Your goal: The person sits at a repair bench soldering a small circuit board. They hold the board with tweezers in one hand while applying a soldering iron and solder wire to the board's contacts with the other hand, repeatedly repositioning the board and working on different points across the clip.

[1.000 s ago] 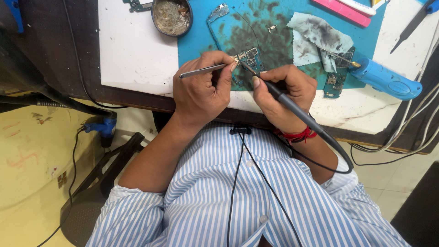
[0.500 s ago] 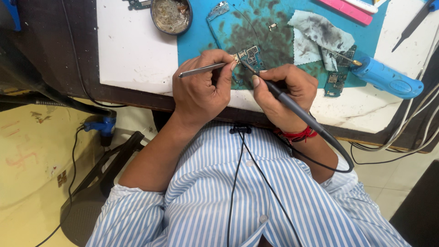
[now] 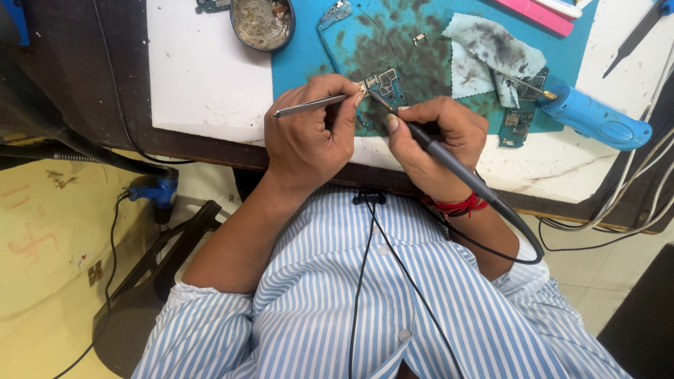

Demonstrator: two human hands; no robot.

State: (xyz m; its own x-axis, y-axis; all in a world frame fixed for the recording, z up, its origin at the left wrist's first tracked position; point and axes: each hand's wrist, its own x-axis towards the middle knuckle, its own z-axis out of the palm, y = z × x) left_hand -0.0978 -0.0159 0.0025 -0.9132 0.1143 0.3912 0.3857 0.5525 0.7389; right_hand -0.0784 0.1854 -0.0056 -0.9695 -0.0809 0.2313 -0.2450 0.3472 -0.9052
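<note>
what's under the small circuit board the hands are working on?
The circuit board lies on a stained teal work mat, over the white table. The left hand and right hand cover the board's near edge.

Even, diffuse daylight; no hard glare; the white table [image 3: 203, 77] above and left of the fingers is brightest, nearly washed out; soft shadow under the left hand [image 3: 309, 137] and right hand [image 3: 435, 140]; dark, murky corners at far left and lower right; focus sharp around the fingertips; slight wide-angle bending at the edges.
</note>
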